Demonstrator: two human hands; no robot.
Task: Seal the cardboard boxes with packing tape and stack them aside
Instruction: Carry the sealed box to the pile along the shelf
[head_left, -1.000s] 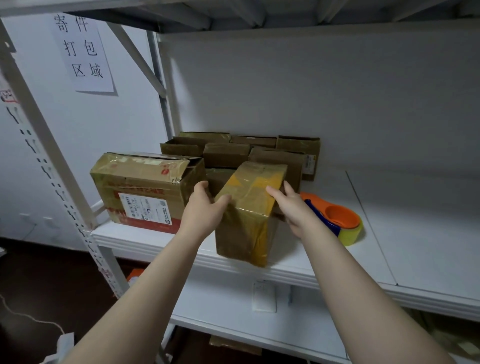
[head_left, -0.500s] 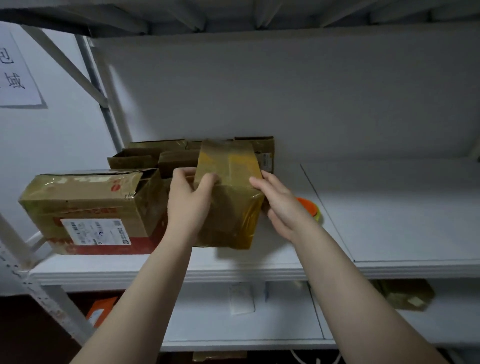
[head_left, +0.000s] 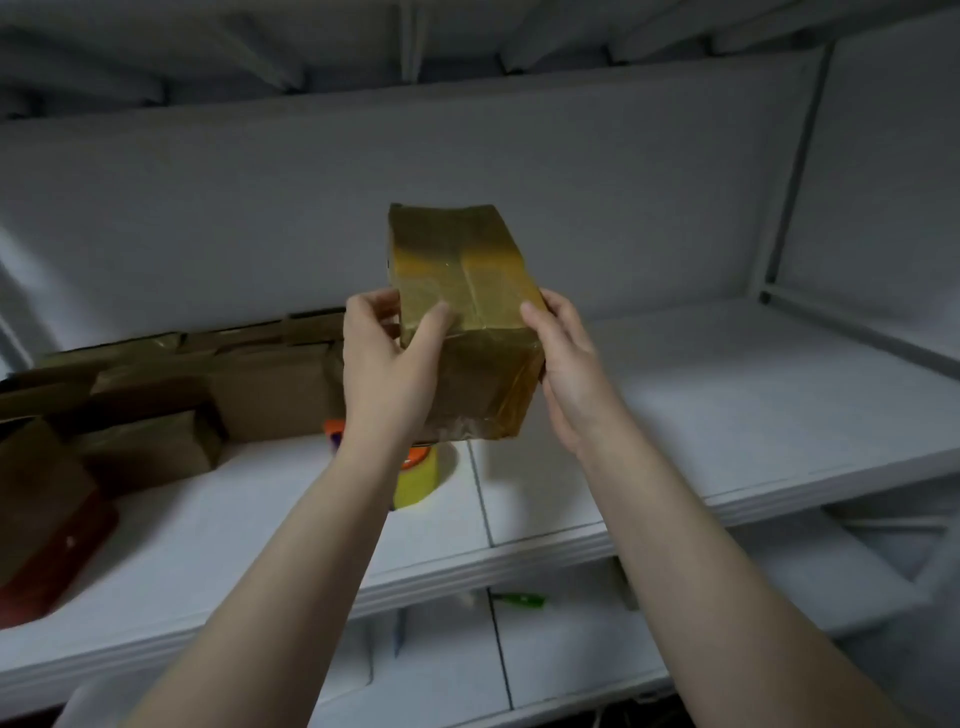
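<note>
Tape-glossy brown box (head_left: 467, 332) is held in mid-air above the white shelf (head_left: 727, 415), left hand (head_left: 387, 369) and right hand (head_left: 563, 364) clamped on its opposite sides. Stacking step, by my reading. Next move needs a bare spot rightward, well apart from the unsealed boxes (head_left: 156, 395) and tape dispenser (head_left: 415, 478).

2 hands (head_left: 387, 364), 1 tape (head_left: 415, 483), 5+ boxes (head_left: 467, 291)
</note>
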